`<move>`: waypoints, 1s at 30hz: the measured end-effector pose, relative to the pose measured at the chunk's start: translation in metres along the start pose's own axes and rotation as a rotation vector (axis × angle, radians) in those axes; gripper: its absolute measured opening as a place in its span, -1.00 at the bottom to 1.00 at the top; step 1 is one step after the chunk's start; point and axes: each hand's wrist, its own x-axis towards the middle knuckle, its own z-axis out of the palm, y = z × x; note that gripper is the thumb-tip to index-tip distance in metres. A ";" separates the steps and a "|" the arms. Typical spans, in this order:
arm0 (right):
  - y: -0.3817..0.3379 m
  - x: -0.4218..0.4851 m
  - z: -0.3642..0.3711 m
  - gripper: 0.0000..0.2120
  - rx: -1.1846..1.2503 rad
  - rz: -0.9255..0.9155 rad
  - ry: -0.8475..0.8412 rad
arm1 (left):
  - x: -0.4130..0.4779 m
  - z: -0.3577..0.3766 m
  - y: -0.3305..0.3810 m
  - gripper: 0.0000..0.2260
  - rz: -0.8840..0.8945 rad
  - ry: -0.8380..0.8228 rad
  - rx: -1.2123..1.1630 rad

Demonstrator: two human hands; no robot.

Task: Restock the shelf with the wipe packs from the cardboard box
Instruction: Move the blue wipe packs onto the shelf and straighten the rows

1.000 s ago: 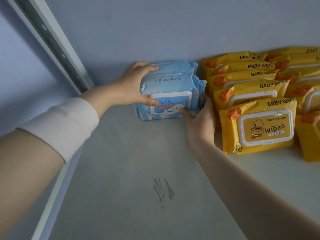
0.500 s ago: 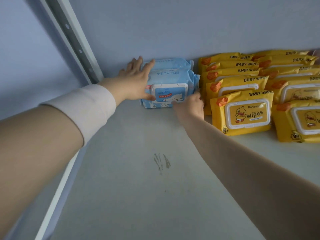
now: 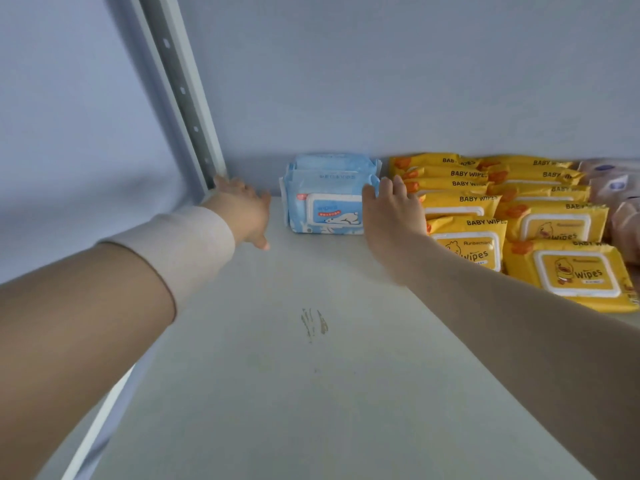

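Two blue wipe packs (image 3: pixel 329 199) stand one behind the other at the back of the white shelf (image 3: pixel 311 393), against the rear wall. My left hand (image 3: pixel 244 211) hovers just left of them, fingers spread, holding nothing, a small gap between it and the packs. My right hand (image 3: pixel 393 211) lies flat against the right end of the front blue pack, fingers extended, between it and the yellow packs. The cardboard box is out of view.
Rows of yellow baby wipe packs (image 3: pixel 512 216) fill the shelf to the right, with pinkish packs (image 3: pixel 616 188) at the far right edge. A slotted metal upright (image 3: pixel 180 95) runs along the left. A brown scuff (image 3: pixel 313 322) marks the shelf's middle.
My left hand has let go of the blue packs and moved off to the left. My right hand has shifted up along the packs' right end. The packs now stand against the rear wall.
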 end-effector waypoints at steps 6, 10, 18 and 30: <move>0.009 0.005 0.010 -0.44 -0.002 0.127 -0.036 | 0.007 -0.011 -0.004 -0.24 -0.003 0.114 -0.105; -0.010 -0.006 0.029 -0.44 0.205 0.096 0.143 | 0.031 -0.011 0.010 -0.03 0.089 0.238 -0.389; -0.054 0.011 0.073 -0.33 1.083 0.665 0.056 | 0.082 -0.010 0.007 -0.10 0.267 0.293 -0.638; -0.046 0.041 0.095 -0.47 0.987 0.723 0.105 | 0.100 0.002 0.005 -0.14 0.318 0.424 -0.711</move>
